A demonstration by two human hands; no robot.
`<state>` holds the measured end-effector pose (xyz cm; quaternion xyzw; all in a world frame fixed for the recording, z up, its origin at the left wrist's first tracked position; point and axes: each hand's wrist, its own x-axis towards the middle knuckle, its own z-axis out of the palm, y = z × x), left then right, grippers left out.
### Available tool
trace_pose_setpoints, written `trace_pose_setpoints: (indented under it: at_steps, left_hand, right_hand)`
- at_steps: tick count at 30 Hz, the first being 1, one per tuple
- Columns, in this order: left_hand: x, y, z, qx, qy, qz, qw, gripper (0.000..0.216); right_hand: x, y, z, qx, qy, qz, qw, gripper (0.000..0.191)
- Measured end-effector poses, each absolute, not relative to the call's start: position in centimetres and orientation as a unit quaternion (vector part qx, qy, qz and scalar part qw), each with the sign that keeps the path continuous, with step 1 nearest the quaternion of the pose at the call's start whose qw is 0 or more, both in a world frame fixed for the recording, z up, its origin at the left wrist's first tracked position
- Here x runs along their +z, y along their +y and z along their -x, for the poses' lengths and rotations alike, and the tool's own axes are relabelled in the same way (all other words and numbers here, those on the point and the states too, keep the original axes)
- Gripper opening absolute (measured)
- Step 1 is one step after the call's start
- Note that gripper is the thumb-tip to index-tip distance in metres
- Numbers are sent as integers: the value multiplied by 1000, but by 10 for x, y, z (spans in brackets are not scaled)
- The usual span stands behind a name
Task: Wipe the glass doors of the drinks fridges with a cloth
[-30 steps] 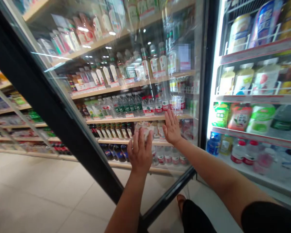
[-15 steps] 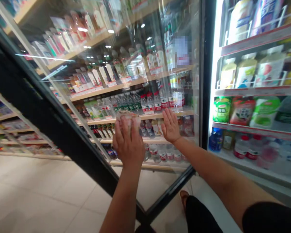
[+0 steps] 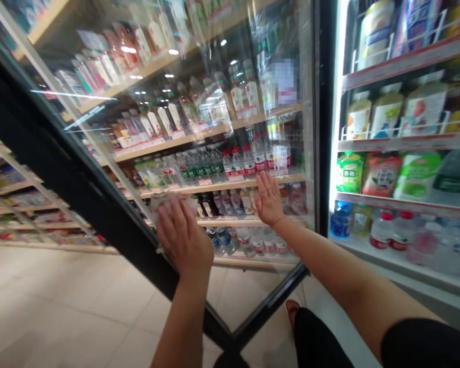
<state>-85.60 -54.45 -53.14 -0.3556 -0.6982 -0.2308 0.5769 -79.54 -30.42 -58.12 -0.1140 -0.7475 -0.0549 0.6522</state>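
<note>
An open glass fridge door [image 3: 253, 92] with a black frame stands in front of me. My left hand [image 3: 182, 237] presses a pale crumpled cloth [image 3: 161, 202] flat against the glass near the door's left frame. The cloth is mostly hidden under the fingers. My right hand [image 3: 268, 199] lies flat on the glass further right, fingers stretched upward, holding nothing.
To the right, the lit fridge [image 3: 406, 153] holds shelves of bottles and drink packs. Through the glass I see store shelves [image 3: 199, 135] lined with bottles. A pale tiled floor [image 3: 61, 306] spreads at lower left. My sandalled foot [image 3: 291, 309] shows by the door's bottom corner.
My left hand has slid the cloth leftward and slightly down across the glass, toward the black frame. My right hand has stayed flat in the same spot.
</note>
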Motion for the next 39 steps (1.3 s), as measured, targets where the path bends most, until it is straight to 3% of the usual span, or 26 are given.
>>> trace_pose_setpoints:
  at_steps: [6, 14, 21, 23, 29, 36, 39]
  left_hand:
    - [-619, -552, 853, -183, -681, 409, 579, 61]
    - [-575, -548, 856, -239, -685, 357, 588, 60]
    - [-683, -561, 848, -192, -729, 382, 534, 59]
    - [-683, -561, 848, -204, -731, 384, 526, 59]
    - [-610, -549, 851, -269, -739, 282, 549, 63]
    - [-685, -554, 840, -237, -754, 333, 515, 58]
    - [-679, -553, 842, -246, -756, 350, 496, 55]
  right_hand:
    - [-582, -305, 796, -45, -748, 120, 651, 61]
    - [-584, -305, 797, -36, -753, 126, 645, 60]
    - [-584, -305, 796, -51, -739, 113, 662, 61]
    - [-584, -304, 796, -45, -741, 107, 662, 62]
    - [-584, -306, 796, -42, -741, 122, 659, 61]
    - [-586, -305, 796, -18, -753, 125, 645, 61]
    - [-585, -305, 796, -18, -754, 129, 644, 61]
